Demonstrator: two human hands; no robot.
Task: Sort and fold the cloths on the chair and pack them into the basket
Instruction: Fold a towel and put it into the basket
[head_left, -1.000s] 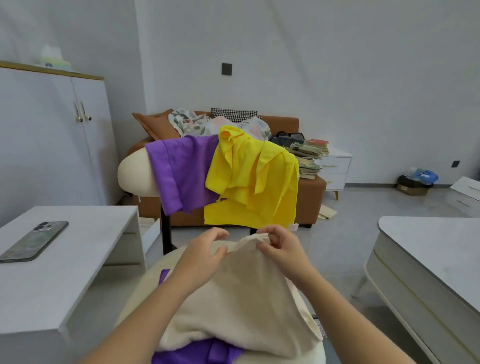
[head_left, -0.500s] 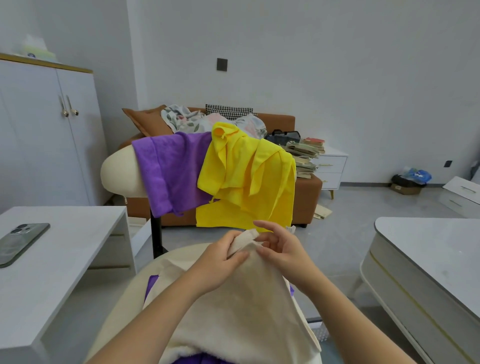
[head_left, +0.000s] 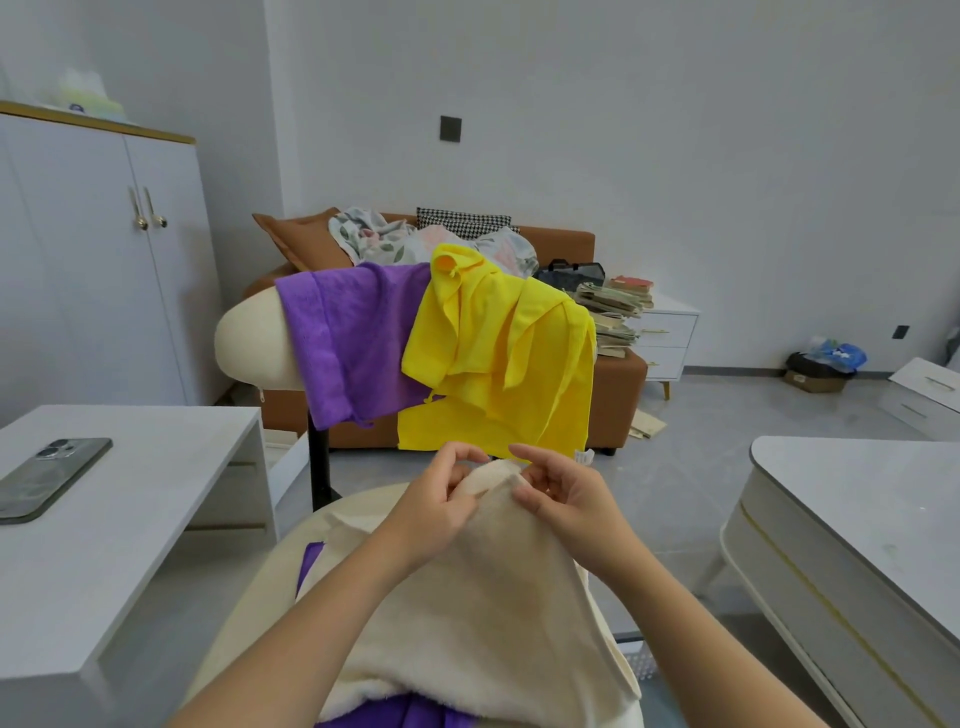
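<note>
A beige cloth (head_left: 483, 613) lies over the cream chair seat (head_left: 244, 629) in front of me. My left hand (head_left: 436, 512) and my right hand (head_left: 566, 499) both pinch its far top edge, close together, lifting it into a peak. A purple cloth (head_left: 395, 714) shows under the beige one at the near edge. Over the chair's backrest (head_left: 249, 345) hang a second purple cloth (head_left: 353, 338) and, to its right, a yellow cloth (head_left: 498, 358). No basket is in view.
A white table (head_left: 124, 519) with a phone (head_left: 47, 478) on it stands to the left. A grey-white table (head_left: 857, 530) is to the right. Behind the chair is a brown sofa (head_left: 618, 374) piled with fabrics, beside a drawer unit stacked with books (head_left: 613, 312).
My hands have drawn closer together on the beige cloth's top edge. The view swung slightly left then back; the cloths on the backrest have not moved.
</note>
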